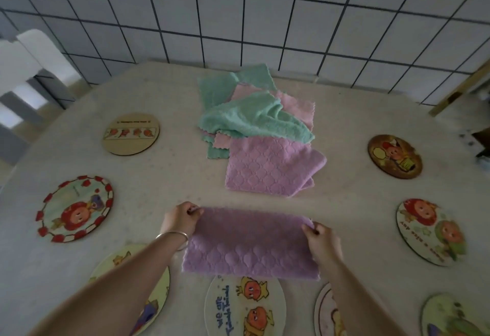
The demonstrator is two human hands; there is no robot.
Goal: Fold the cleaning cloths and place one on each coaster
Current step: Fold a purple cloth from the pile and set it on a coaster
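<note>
The pale bench [344, 128] filled most of the frame, backed by a tiled wall [265, 17] across the top. At the lower centre a purple cloth [249, 242] was held stretched between the two hands, its near edge hanging over the top of a round coaster [244, 306] with orange cartoon figures. The left hand [180, 220] had its fingers [193, 211] curled tight together, pinching the cloth's upper left corner; a metal bangle [172, 237] circled that wrist. The right hand [322, 239] had its fingers [311, 229] likewise bent and clamped on the upper right corner, so the cloth lay directly between the two grips and fell towards the viewer below them. Whether the cloth was single or doubled could not be made out. Just beyond it, at the centre of the frame, lay a second purple cloth [273, 168], folded, and behind that a loose heap of green and pink cloths [252, 107]. Coasters ringed the bench: a red-bordered one [75, 208] at middle left, a wooden one [131, 134] at upper left, a dark one [395, 156] at upper right, and one with two figures [431, 232] at middle right. Those along the bottom edge were cut off by the frame or hidden by the forearms, and their pictures were hard to read.
</note>
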